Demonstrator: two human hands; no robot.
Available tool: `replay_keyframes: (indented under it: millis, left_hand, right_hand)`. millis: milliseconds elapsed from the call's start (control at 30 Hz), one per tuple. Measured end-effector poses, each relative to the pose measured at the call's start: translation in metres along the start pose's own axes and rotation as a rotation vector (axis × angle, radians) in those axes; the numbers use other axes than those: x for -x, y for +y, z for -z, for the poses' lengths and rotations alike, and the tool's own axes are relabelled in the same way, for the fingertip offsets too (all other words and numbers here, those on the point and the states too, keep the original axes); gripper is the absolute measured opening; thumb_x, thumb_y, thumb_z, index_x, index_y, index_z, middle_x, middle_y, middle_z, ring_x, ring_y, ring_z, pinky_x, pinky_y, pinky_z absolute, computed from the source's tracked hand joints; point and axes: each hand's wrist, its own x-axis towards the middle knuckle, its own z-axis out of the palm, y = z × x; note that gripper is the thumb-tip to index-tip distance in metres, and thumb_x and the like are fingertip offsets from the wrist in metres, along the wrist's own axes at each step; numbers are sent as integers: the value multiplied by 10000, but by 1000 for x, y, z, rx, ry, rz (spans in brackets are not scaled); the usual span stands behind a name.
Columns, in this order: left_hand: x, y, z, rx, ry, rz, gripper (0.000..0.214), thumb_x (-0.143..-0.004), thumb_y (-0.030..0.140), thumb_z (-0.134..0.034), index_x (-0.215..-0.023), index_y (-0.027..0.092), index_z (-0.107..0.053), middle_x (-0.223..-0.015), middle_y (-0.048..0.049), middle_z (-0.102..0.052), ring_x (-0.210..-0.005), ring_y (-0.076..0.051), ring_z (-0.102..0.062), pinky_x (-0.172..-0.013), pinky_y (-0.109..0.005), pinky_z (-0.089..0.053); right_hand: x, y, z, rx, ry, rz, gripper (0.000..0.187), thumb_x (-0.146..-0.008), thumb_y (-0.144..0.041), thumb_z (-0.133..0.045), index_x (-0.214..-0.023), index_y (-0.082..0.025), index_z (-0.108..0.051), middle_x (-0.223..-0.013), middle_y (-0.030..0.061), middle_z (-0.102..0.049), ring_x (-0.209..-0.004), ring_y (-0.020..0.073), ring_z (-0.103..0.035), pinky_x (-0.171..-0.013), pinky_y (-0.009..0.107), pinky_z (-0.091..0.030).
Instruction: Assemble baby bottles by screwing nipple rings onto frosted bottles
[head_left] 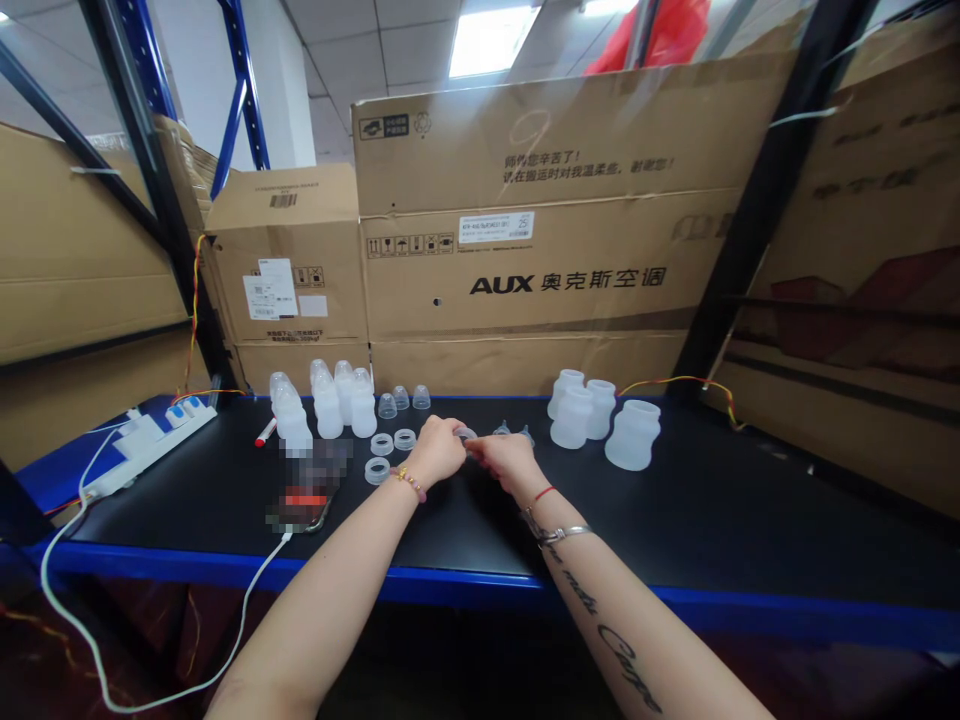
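Black benchtop (675, 520): left hand (439, 452), right hand (508, 462) pinch small translucent ring (466, 434).

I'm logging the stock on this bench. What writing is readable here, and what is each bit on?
"AUX 奥克斯空调": front of the big cardboard box.
"师傅您辛苦了!": that box's top flap.
"请在搬运时对我温柔些,谢谢您!": same flap, line below.
White label on it, stickers on the smaller box: too small to read.
Tattoo on the right forearm: script, unclear.
Phone screen: blurred.
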Motion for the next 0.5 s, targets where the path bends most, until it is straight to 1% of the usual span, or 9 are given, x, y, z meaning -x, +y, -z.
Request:
replay_keyframes:
  millis: [100,200,267,333,400,433,500]
  left_hand:
    - [1,0,-5,-39,64,23,282,-731,88,-569,-967,116,-720,-937,-134,-701,-855,-208,-650,-867,-310,-500]
    - [0,0,-5,-57,91,36,235,-708,98,-601,-908,123,-722,-954,-137,-699,-885,-220,-642,-851,-319,-507]
    - [-2,0,-3,-23,74,46,204,-728,115,-595,-888,139,-718,-896,-108,-710,-843,-208,-645,-826,-315,-511]
    - [-3,-1,0,62,14,62,182,-781,158,-571,-900,153,-709,-833,-71,-714,-751,-176,-647,-768,-292,-519]
    - [-3,-2,3,106,-47,39,182,-835,206,-541,-911,167,-701,-798,-44,-710,-698,-152,-639,-734,-269,-519]
    - [-3,-2,4,89,-55,11,183,-850,221,-533,-909,172,-699,-797,-39,-705,-710,-151,-638,-746,-266,-518]
    - [-2,-2,6,-8,-13,-57,180,-865,227,-529,-900,179,-699,-837,-51,-693,-799,-171,-638,-815,-284,-505]
  right_hand:
    - [2,1,-3,99,35,39,260,-594,-82,-707,-451,-193,-520,-374,-26,-464,-373,79,-384,-351,212,-234]
    - [5,0,-3,145,35,83,255,-591,-93,-706,-436,-196,-531,-377,-28,-446,-397,87,-375,-389,229,-241]
    - [7,-1,-3,191,46,143,201,-599,-113,-698,-457,-184,-576,-371,-27,-429,-404,92,-358,-408,243,-230]
    - [8,-1,-2,239,58,198,160,-613,-135,-681,-475,-171,-608,-369,-23,-429,-408,96,-346,-421,252,-220]
    - [8,-1,-2,267,62,226,165,-620,-150,-668,-467,-171,-607,-369,-20,-441,-412,98,-347,-434,254,-222]
    - [8,-1,-1,277,64,234,177,-621,-156,-662,-458,-176,-600,-368,-20,-443,-415,100,-349,-440,254,-225]
    - [8,-1,-2,321,79,268,196,-627,-171,-652,-443,-186,-588,-364,-21,-442,-422,106,-361,-455,257,-239]
